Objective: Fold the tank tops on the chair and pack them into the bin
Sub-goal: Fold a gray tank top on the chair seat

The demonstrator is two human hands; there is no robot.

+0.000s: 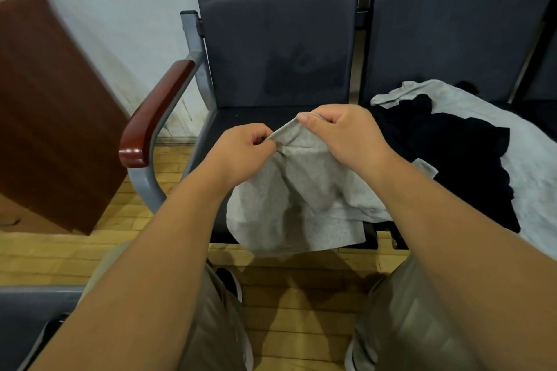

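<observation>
Over the seat's front edge a grey top hangs, its strap pinched by left hand and right hand; folding has barely begun; next, spread it flat; bin unseen.

- The tank top is heather grey.
- The clothes pile is black and light grey.
- The chair is dark grey with a red-brown armrest.
- The floor is yellow wood.
</observation>
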